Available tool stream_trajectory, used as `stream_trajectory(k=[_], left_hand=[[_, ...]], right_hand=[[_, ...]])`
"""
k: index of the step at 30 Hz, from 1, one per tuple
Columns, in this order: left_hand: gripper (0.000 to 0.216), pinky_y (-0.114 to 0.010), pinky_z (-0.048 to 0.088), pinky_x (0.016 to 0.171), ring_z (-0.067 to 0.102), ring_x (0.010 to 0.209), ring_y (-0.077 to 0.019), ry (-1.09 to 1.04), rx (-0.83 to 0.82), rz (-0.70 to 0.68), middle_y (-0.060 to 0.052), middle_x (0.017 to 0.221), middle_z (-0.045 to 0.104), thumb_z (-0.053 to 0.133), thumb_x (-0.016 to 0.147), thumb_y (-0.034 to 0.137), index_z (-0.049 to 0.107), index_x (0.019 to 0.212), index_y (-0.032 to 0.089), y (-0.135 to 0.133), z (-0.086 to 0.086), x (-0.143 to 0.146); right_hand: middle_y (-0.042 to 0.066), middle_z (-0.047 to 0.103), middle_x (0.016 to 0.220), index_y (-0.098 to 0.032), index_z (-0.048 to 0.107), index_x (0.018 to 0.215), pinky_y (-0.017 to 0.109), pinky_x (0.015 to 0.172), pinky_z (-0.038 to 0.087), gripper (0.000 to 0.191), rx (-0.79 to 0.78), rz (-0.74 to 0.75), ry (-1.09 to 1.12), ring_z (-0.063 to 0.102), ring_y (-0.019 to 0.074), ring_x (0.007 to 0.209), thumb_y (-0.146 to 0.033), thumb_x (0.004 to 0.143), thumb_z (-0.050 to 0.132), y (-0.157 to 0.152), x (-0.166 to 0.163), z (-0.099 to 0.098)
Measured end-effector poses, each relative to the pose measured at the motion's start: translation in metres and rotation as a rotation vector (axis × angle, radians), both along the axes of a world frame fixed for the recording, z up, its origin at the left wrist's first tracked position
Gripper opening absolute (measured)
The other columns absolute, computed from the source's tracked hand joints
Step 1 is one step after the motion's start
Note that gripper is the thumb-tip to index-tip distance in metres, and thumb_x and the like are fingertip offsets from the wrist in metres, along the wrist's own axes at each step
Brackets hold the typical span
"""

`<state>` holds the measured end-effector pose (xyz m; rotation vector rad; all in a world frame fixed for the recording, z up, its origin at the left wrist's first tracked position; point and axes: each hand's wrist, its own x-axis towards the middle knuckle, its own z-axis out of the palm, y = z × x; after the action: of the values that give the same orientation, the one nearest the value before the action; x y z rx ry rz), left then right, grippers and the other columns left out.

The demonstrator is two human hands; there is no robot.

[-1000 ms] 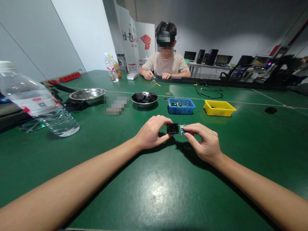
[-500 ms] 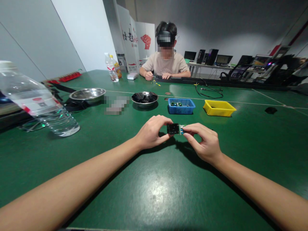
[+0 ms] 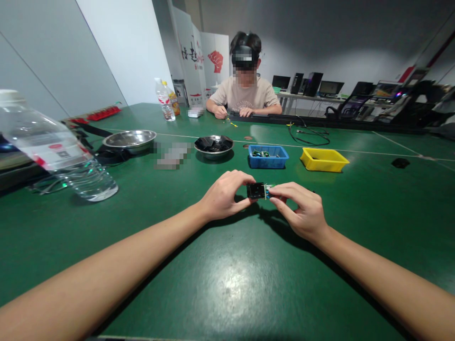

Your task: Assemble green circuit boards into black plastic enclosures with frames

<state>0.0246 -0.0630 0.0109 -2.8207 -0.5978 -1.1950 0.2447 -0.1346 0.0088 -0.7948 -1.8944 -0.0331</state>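
Near frame centre, a case [image 3: 255, 190] is left of a circuit board [image 3: 265, 191]; behind, left to right: bowl [image 3: 213, 154], tub [image 3: 267, 163], bin [image 3: 322, 164].

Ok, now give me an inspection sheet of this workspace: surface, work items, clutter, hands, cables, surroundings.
Surface: green tabletop, glossy, bright reflection at the front.
Work items: black casing against a circuit board, insertion depth unclear; black pieces in a metal bowl; small boards in the blue bin; yellow bin to its right.
Clutter: large plastic bottle, tilted in view, at far left.
Hands: left hand grips the casing; right hand pinches the board.
Cables: black cable loosely looped beyond the yellow bin.
Surroundings: seated co-worker opposite; monitors behind.
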Motion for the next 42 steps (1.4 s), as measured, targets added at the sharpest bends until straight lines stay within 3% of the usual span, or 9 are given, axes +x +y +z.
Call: stream_trajectory(k=[15,42], left_hand=[[0.023,-0.031,0.049,0.077,0.063,0.084,-0.0179,-0.037,0.076,-0.028,-0.006,0.093,0.068,0.064,0.089,0.029,0.053,0.106,0.016,0.0003,0.0006,0.0011],[0.023,-0.032,0.051,0.078,0.063,0.084,-0.0179,-0.049,0.065,-0.037,-0.006,0.093,0.068,0.064,0.089,0.028,0.053,0.106,0.017,0.0003,0.0000,0.0006]], right_hand=[[0.007,0.076,0.093,-0.019,0.070,0.104,0.031,0.075,0.058,0.019,0.010,0.021,0.001,0.071,0.0177,0.085,-0.011,0.088,0.066,-0.0004,0.0000,-0.0012],[0.008,0.076,0.093,-0.019,0.071,0.103,0.029,0.068,0.057,0.018,-0.006,-0.009,0.026,0.070,0.0163,0.075,-0.011,0.088,0.064,-0.0019,0.0003,-0.0010]])
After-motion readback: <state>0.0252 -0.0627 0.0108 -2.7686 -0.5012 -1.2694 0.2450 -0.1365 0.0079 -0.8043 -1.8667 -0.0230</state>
